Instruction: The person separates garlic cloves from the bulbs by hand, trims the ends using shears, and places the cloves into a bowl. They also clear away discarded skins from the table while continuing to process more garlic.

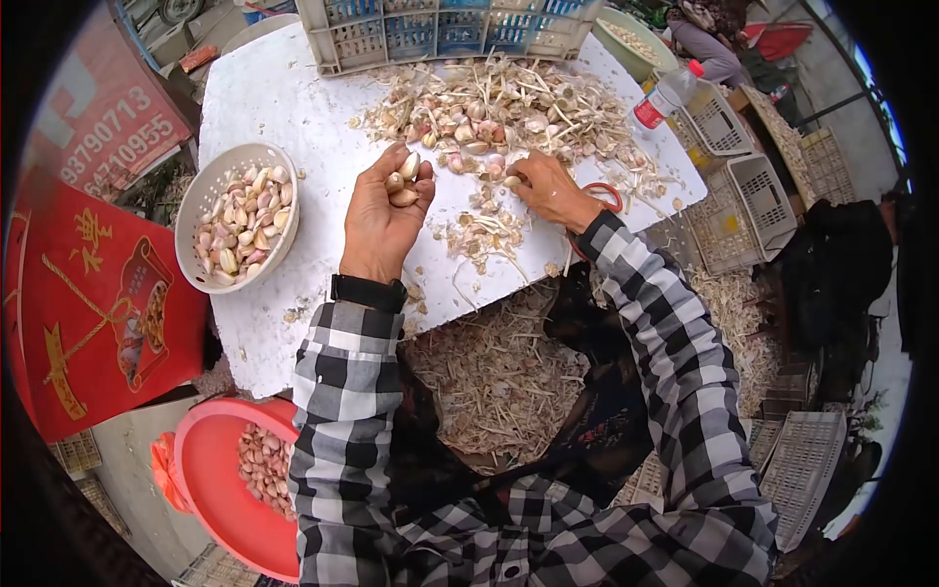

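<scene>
Several garlic cloves [403, 183] lie in my left hand [384, 217], palm up with the fingers curled around them, over the white table [264, 338]. My right hand [550, 191] is at the near edge of the garlic pile, its thumb and fingertips pinched on a pale garlic clove [512, 181]. Beyond both hands spreads a heap of cloves, dry skins and stalks [489, 108]. A white perforated bowl [186, 240] of cloves stands left of my left hand. Small skin scraps [484, 235] lie between the hands.
A plastic crate [440, 37] stands at the table's far edge. Toward the right are a red-capped bottle [663, 96] and red-handled scissors [603, 196]. A red gift box [98, 303] and red basin [215, 479] flank the left side. Another person [712, 44] sits at the upper right.
</scene>
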{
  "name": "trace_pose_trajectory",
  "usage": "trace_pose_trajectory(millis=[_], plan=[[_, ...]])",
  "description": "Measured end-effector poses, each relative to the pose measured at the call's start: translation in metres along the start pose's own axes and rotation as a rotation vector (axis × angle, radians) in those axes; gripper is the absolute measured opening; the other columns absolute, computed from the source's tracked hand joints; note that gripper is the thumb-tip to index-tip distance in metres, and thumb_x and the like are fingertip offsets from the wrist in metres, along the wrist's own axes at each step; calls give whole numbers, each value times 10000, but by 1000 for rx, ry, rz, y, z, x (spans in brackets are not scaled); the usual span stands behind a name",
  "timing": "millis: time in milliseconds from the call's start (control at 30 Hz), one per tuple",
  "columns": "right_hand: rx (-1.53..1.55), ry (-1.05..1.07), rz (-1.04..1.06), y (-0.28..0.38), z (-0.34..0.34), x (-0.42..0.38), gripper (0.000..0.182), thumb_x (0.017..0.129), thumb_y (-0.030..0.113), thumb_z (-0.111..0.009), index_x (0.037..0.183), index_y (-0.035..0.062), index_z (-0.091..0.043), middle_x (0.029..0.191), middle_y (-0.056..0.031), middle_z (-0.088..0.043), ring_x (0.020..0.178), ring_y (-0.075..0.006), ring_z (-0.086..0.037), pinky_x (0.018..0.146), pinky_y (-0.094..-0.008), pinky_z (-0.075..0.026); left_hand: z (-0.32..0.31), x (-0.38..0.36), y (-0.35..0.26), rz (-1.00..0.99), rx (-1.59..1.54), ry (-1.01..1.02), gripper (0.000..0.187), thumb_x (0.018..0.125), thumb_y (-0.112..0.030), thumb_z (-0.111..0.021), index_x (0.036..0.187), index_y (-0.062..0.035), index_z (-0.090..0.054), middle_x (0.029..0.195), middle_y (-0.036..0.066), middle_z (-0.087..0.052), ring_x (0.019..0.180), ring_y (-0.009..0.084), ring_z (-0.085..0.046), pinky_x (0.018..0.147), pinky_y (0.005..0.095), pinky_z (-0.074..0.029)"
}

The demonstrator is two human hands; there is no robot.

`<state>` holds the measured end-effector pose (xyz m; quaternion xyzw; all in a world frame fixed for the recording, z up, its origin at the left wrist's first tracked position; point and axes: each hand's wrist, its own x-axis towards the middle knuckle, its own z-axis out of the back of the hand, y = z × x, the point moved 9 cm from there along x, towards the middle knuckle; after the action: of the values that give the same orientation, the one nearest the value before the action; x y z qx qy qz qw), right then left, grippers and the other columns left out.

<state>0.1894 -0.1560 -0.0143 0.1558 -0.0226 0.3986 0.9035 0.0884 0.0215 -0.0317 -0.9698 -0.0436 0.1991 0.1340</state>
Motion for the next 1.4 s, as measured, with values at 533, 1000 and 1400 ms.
trace_pose_trajectory(millis=[533, 1000, 1400], plan=[[678, 11, -595, -36, -10, 27, 195, 815, 104, -578, 951, -18, -649, 748, -87, -641, 661, -194, -625, 639, -311, -512, -8, -4, 4, 41, 5, 70, 360, 849, -25, -591, 1182, -4, -457, 981, 144, -521, 814, 242, -568, 599, 263, -502], [250, -24, -6, 48, -4, 89, 275, 757, 87, -627, 1010, -16, -658, 846, -199, -644, 667, -336, -628, 637, -383, -500, 4, -8, -12, -107, 18, -68, 339, 856, -86, -585, 1163, -5, -467, 922, 107, -526, 765, 197, -568, 594, 273, -476], [217, 15, 88, 74, -22, 85, 237, 783, 69, -629, 1001, -24, -632, 788, -181, -647, 689, -300, -639, 657, -347, -505, 10, -7, -18, -114, 0, -99, 248, 873, -37, -567, 1101, 11, -482, 940, 116, -537, 834, 229, -577, 737, 309, -546]])
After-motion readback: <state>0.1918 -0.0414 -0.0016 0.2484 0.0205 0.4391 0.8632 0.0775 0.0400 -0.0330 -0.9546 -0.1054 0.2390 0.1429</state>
